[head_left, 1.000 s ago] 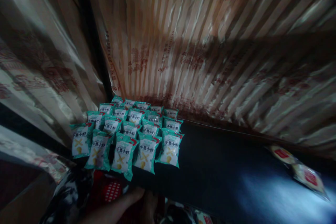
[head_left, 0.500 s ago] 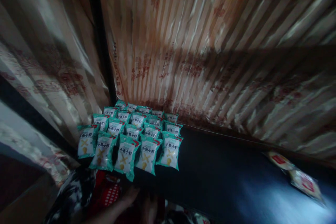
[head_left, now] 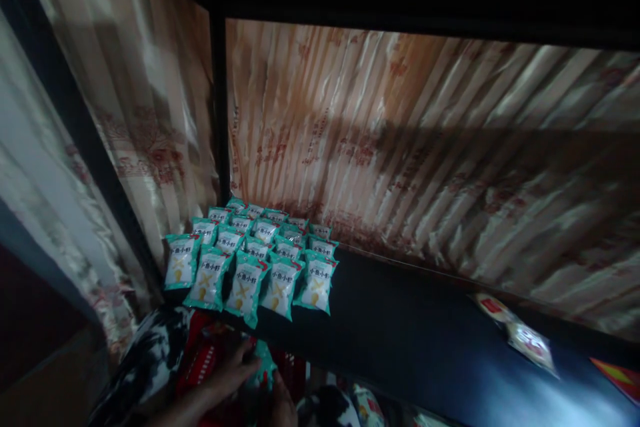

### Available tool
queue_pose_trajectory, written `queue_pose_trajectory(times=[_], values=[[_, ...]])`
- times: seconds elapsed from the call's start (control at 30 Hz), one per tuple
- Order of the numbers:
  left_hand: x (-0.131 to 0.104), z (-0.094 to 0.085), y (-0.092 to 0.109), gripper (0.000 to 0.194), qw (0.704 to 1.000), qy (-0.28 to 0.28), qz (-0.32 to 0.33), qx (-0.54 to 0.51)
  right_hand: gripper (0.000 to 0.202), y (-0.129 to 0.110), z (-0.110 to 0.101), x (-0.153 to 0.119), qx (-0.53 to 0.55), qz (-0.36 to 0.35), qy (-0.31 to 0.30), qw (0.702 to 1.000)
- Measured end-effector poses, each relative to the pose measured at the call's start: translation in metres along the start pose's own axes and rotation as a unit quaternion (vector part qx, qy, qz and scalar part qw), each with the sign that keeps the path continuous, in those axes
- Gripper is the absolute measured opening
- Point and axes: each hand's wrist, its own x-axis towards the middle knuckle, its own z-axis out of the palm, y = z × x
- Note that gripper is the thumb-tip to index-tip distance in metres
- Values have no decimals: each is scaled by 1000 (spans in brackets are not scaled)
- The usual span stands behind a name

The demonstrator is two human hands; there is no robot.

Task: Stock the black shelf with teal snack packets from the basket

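Low in the head view, a teal snack bag (head_left: 265, 365) is between my two hands over a red basket (head_left: 204, 361). My left hand (head_left: 239, 365) closes on the bag's left side with thumb and fingers. From below right, my right hand (head_left: 283, 405) grips the bag's lower right edge; part of it is cut off by the frame. Just above them on a dark shelf (head_left: 395, 320) stand several rows of matching teal-and-white snack bags (head_left: 245, 285), upright with their fronts facing me.
Two clear-and-red packets (head_left: 529, 343) lie farther right on the shelf, and a red-yellow packet (head_left: 617, 373) shows at the right edge. Pleated patterned curtain (head_left: 350, 147) hangs behind. A black post (head_left: 219, 107) stands in the corner. Below the shelf edge is another package (head_left: 369, 405).
My view has tilted up and shifted, bringing the dark upper shelf edge into sight. Between my hands, which were blurred low in the frame, a teal snack bag now shows.
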Motion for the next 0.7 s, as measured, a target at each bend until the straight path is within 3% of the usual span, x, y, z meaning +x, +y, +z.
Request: queue_pose_trajectory(times=[0.17, 0.4, 0.6, 0.7], values=[[-21, -13, 2, 84, 999, -34, 10, -21, 40, -14, 4, -15, -29, -16, 28, 999], [-38, -12, 20, 69, 995, -42, 72, -60, 37, -48, -5, -30, 38, 4, 3, 999], [-36, -6, 14, 85, 998, -35, 31, -45, 40, -60, -6, -43, 72, 32, -31, 996], [-46, -6, 15, 81, 998, -43, 9, -52, 40, -64, -7, -45, 86, 51, -43, 994]])
